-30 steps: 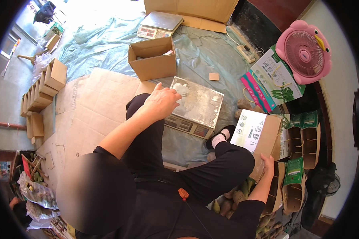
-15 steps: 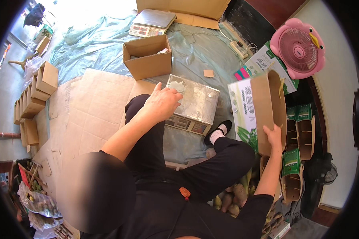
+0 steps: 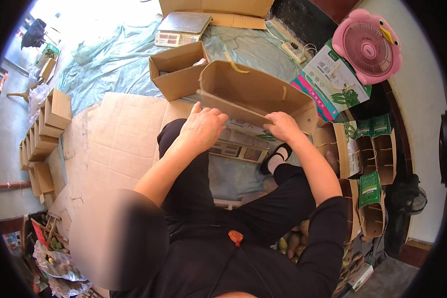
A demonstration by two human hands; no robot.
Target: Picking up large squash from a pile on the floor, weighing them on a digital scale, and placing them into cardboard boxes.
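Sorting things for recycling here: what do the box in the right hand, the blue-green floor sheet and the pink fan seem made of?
Box: likely cardboard, matte brown inside, with flat walls.
Sheet: probably thin plastic film, glossy; its wrinkles catch light.
Fan: apparently moulded plastic, smooth and rounded; grille could be plastic or wire.

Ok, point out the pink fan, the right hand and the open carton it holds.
Pink fan [image 3: 367,48], head view: its grille.
Right hand [image 3: 283,127], head view: its back.
Open carton [image 3: 251,88], head view: inner far wall.
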